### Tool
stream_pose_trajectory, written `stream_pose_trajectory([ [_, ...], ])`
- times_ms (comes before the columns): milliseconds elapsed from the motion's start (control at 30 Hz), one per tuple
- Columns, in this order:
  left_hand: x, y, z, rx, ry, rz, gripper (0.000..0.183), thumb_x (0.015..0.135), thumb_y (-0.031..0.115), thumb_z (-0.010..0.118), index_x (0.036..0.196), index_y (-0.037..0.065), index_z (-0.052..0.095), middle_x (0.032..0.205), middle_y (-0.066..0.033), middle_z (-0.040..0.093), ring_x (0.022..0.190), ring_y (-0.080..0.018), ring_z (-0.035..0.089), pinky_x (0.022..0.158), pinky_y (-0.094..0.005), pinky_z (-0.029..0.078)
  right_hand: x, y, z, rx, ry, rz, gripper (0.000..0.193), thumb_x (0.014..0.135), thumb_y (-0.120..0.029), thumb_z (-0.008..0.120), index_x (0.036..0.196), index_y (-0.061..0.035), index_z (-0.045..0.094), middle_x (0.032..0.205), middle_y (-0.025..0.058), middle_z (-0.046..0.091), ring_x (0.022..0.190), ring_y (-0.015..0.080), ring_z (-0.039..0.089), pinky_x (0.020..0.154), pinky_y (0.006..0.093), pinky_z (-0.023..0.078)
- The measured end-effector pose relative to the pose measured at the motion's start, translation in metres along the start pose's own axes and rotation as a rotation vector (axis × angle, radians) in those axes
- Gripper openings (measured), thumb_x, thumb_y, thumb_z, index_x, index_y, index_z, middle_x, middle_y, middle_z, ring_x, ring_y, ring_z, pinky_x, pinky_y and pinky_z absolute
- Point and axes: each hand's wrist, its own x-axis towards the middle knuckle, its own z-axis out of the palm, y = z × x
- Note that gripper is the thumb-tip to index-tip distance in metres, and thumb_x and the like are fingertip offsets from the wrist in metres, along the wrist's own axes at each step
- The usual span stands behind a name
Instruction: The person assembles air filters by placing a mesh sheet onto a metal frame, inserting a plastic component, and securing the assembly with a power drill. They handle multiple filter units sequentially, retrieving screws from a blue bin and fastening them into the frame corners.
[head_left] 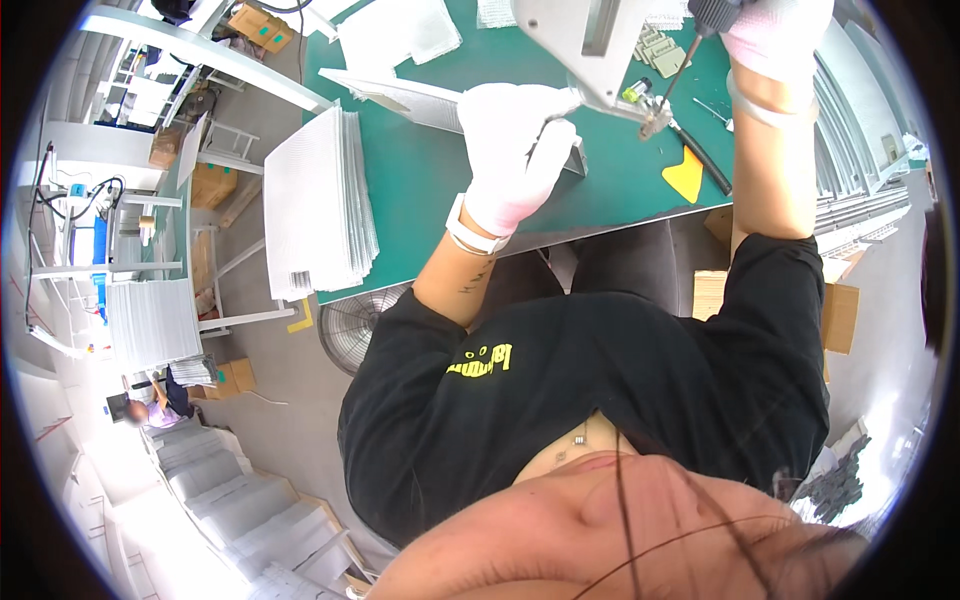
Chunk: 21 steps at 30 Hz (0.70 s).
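Note:
My left hand, in a white glove, is closed over the green tabletop, fingers curled. What lies inside its grip is hidden; a grey metal edge shows beside the fingers. Its forefinger reaches the lower end of a pale slotted metal frame. At the upper right, my gloved right hand is closed on a screwdriver with a ribbed grey handle. The thin shaft slants down to a small metal fitting at the frame's end. The top edge cuts off part of this hand.
A stack of white panels stands at the table's left edge, another panel beside my left hand. A yellow scraper, a black-handled tool and grey parts lie right. A floor fan stands below; another person is far left.

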Motion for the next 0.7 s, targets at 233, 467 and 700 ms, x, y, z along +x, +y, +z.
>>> stream_pose_trajectory([
  [233,0.004,0.001,-0.006,-0.136,0.005,-0.191,0.065,0.076,0.017,0.075,0.135,0.002,0.051,0.123,-0.0151,0.061,0.095,-0.0277,0.058,0.094,-0.0451,0.042,-0.017,0.018,-0.066,-0.034,-0.351,0.146,0.035,0.098,-0.032,0.06,0.117,-0.0032,0.054,0.081,0.0056,0.057,0.058,0.0118,0.05,0.05,0.023,0.041],
  [467,0.046,-0.02,-0.013,-0.484,-0.348,-0.692,0.057,0.089,0.011,0.073,0.137,-0.006,0.048,0.09,-0.004,0.069,0.076,-0.01,0.061,0.067,-0.0266,0.051,-0.031,0.008,-0.078,-0.065,-0.341,0.227,0.039,0.096,-0.032,0.064,0.121,-0.0058,0.05,0.081,0.0064,0.057,0.058,0.012,0.05,0.05,0.0229,0.04],
  [700,0.096,-0.007,0.02,-0.756,-0.01,-0.149,0.102,0.07,0.007,0.084,0.152,0.003,0.024,0.143,-0.0191,0.044,0.122,-0.0267,0.052,0.099,-0.0396,0.046,-0.022,-0.008,-0.064,-0.118,-0.337,0.193,0.033,0.096,-0.034,0.064,0.111,-0.0077,0.051,0.078,0.0058,0.057,0.059,0.0121,0.051,0.052,0.0233,0.042],
])
